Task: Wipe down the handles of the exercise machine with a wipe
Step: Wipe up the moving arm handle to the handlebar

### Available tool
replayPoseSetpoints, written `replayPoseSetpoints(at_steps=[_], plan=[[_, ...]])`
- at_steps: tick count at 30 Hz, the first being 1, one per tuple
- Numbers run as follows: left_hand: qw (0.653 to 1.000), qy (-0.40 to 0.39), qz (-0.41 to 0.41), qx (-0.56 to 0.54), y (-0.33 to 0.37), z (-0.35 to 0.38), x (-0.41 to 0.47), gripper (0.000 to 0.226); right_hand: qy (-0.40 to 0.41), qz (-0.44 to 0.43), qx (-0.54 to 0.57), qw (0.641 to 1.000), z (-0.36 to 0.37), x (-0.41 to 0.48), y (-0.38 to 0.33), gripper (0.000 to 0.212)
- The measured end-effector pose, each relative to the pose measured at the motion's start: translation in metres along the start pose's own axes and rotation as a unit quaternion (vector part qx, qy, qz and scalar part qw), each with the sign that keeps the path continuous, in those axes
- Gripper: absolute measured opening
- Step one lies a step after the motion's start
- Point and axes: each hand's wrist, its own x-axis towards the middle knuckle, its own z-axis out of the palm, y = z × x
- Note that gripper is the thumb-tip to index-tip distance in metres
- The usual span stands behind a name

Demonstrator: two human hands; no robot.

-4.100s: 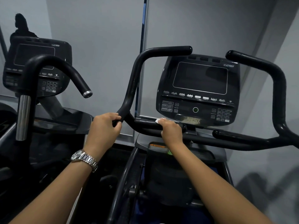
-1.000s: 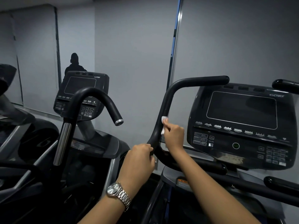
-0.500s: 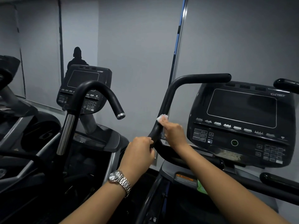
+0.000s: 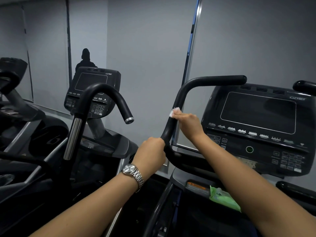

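Step in hand, wiping: my right hand (image 4: 187,123) pinches the white wipe (image 4: 174,111) against the left handle (image 4: 181,94) upright, my left hand (image 4: 150,153) clamped round its lower bend; I'd wrap the wipe round and stroke firmly upward.

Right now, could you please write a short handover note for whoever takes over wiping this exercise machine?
Left hand: grips the lower bend of the left handle.
Right hand: holds the white wipe against that handle's upright stretch, about midway up.
Green wipes pack: lies on the ledge below the console.
Done: the lower bar under the console was wiped seconds ago; the upright is under way.
Left: the handle's top bar, then the right handle, of which only the end shows at the frame's edge.
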Motion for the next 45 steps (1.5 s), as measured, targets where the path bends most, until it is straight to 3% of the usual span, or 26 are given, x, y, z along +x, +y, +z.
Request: replayPoseSetpoints(at_steps=[3, 9, 14, 20, 25, 30, 36, 41, 43, 45], plan=[[0.999, -0.022, 0.0, 0.039, 0.009, -0.004, 0.018, 0.011, -0.012, 0.008, 0.007, 1.0, -0.002, 0.007, -0.007, 0.038], [0.995, -0.041, 0.014, 0.084, 0.016, 0.002, 0.032, 0.01, 0.008, -0.128, 0.007, 0.992, 0.013, -0.024, 0.007, 0.065], [0.995, -0.042, 0.016, 0.09, 0.016, 0.003, 0.03, 0.008, 0.004, -0.072, -0.024, 0.997, 0.011, 0.004, 0.011, 0.039], [0.997, -0.039, 0.003, 0.067, 0.012, 0.005, 0.03, 0.011, -0.038, -0.19, 0.008, 0.981, 0.012, -0.012, 0.002, 0.043], [0.998, -0.039, -0.003, 0.051, 0.012, 0.004, 0.031, 0.016, -0.025, -0.081, -0.037, 0.996, 0.008, 0.031, 0.011, 0.016], [0.998, -0.039, -0.012, 0.049, 0.011, 0.003, 0.031, 0.013, -0.126, -0.226, -0.056, 0.964, 0.023, 0.009, -0.007, 0.022], [0.998, -0.028, -0.004, 0.049, 0.01, 0.007, 0.033, 0.015, -0.058, -0.096, -0.09, 0.99, 0.009, 0.047, 0.009, 0.012], [0.999, -0.019, -0.004, 0.048, 0.008, 0.009, 0.034, 0.021, -0.112, -0.103, -0.009, 0.988, 0.016, 0.017, -0.013, 0.014], [0.999, -0.023, -0.007, 0.044, 0.007, 0.008, 0.035, 0.019, -0.119, -0.008, 0.087, 0.989, 0.005, 0.004, -0.018, 0.026], [0.999, -0.02, -0.011, 0.026, 0.007, 0.009, 0.037, 0.017, -0.044, 0.156, 0.229, 0.96, -0.008, -0.008, -0.023, 0.033]])
